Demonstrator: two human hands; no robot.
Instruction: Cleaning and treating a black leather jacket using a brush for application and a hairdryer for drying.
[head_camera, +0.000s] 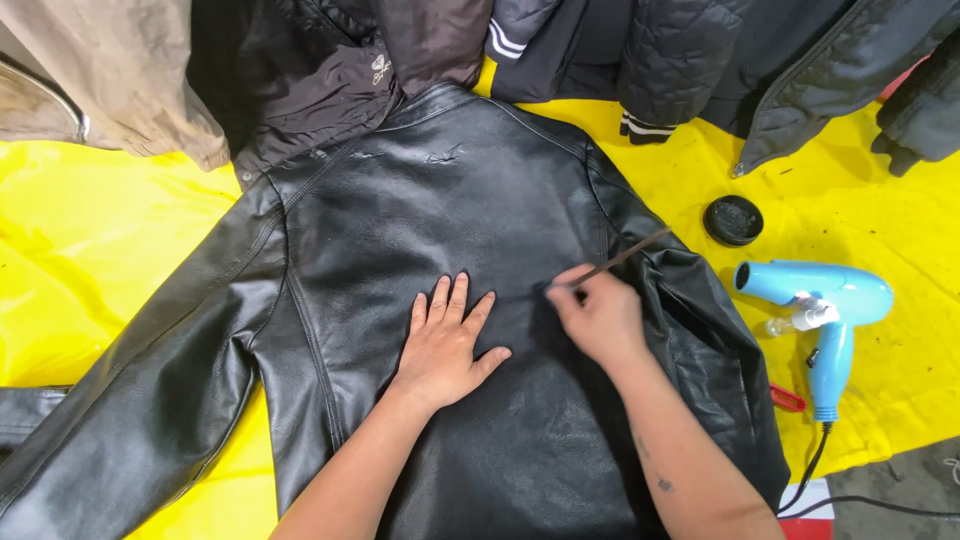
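On the black leather jacket (420, 240), spread over a yellow sheet (90, 250), the left hand (443, 345) lies flat, fingers apart. Just beside it, the right hand (600, 315) has its fingers clamped on a thin brush (625, 258). A blue hair dryer (825, 310) lies nearby.

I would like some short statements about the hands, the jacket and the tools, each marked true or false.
1. The left hand lies flat on the black leather jacket. True.
2. The right hand holds a thin brush. True.
3. The hair dryer is red. False: it is blue.
4. The round black tin sits on the jacket. False: it sits on the yellow sheet beside it.
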